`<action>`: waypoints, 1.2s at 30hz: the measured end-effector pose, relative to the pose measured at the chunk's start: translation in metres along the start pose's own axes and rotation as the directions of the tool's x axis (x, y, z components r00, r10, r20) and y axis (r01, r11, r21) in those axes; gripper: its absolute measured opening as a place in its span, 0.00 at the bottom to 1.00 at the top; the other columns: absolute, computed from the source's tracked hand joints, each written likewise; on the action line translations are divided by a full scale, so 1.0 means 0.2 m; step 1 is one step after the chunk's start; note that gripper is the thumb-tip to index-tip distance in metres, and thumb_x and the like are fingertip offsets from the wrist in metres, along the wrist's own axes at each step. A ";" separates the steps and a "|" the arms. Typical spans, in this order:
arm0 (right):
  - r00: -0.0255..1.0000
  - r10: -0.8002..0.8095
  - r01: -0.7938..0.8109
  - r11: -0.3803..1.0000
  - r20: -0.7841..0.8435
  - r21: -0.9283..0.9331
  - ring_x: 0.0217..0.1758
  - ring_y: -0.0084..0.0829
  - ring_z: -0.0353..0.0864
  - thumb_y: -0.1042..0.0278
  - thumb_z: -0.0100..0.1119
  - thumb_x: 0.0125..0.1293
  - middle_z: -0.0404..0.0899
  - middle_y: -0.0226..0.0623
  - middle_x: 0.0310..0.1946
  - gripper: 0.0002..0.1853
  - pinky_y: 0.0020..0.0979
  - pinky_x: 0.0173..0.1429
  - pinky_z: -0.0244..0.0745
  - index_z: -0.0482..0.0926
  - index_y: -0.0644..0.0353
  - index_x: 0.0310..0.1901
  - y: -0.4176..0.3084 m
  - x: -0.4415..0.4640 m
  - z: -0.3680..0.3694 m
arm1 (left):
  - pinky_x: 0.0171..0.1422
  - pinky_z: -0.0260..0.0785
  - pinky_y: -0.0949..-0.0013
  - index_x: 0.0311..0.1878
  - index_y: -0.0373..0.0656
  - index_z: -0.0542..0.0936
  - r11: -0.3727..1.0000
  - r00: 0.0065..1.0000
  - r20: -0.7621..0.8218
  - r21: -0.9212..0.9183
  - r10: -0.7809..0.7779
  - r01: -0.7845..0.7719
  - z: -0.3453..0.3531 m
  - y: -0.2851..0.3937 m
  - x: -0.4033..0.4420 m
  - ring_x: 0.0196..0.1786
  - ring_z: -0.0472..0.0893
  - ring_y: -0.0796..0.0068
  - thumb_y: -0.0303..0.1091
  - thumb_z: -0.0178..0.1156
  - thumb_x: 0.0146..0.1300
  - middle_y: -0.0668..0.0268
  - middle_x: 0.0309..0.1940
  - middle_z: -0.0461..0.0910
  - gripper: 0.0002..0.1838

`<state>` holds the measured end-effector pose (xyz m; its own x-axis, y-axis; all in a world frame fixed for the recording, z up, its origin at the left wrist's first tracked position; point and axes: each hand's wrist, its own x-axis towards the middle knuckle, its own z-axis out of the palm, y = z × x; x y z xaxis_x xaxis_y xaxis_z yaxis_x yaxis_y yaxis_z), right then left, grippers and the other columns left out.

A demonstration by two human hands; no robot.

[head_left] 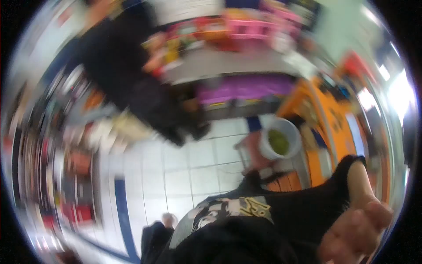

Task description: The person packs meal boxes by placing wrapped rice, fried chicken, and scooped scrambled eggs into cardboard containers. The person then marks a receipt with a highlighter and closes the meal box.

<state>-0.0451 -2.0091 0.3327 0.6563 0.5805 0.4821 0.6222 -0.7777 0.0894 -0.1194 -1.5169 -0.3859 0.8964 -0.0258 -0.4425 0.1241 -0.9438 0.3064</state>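
Note:
My right hand (356,229) is raised close to the camera at the lower right, beyond a black sleeve. Its fingers look bent but are smeared, and nothing shows clearly in them. A small patch of skin beside a black sleeve at the lower left seems to be my left hand (168,220); its fingers cannot be made out. A white bucket (294,136) with green contents (278,142) stands on a low reddish stool (255,152), ahead of and left of my right hand.
Another person in dark clothes (127,79) bends at the upper left beside a grey counter (241,61) carrying pink baskets (250,28). An orange table (332,114) stands at the right. Blurred shelves (79,163) line the left, and white floor tiles (189,163) lie between.

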 end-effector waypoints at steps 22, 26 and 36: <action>0.044 -0.675 0.949 -0.203 -0.736 0.242 0.42 0.38 0.78 0.61 0.54 0.61 0.77 0.33 0.42 0.20 0.46 0.37 0.73 0.68 0.50 0.55 -1.53 2.02 1.29 | 0.46 0.71 0.52 0.31 0.43 0.82 -0.146 -0.199 0.028 -0.781 -0.980 0.607 0.60 -0.07 -1.86 0.47 0.78 0.50 0.36 0.53 0.55 0.52 0.40 0.80 0.10; 0.225 -0.626 0.908 -0.142 -0.746 0.394 0.31 0.35 0.76 0.70 0.60 0.49 0.78 0.36 0.32 0.11 0.39 0.38 0.73 0.75 0.59 0.36 -2.00 2.46 1.53 | 0.46 0.71 0.53 0.32 0.43 0.82 -0.321 -0.138 0.325 -0.620 -0.935 0.716 0.44 -0.01 -1.62 0.45 0.78 0.51 0.36 0.53 0.55 0.52 0.38 0.80 0.10; -0.669 -0.715 0.569 -0.318 0.202 0.758 0.34 0.49 0.81 0.69 0.56 0.60 0.79 0.51 0.27 0.09 0.44 0.35 0.74 0.77 0.67 0.37 -3.21 3.17 2.11 | 0.45 0.72 0.56 0.32 0.41 0.81 -0.377 -0.098 0.412 -0.681 -0.906 0.628 0.02 -0.55 -1.26 0.42 0.79 0.54 0.35 0.54 0.56 0.54 0.35 0.80 0.10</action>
<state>0.1515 -1.0394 0.2137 -0.7976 0.2162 -0.5630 0.4989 0.7610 -0.4146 -0.3612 -1.4079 -0.3121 -0.3754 0.7219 -0.5813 0.8057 0.5642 0.1803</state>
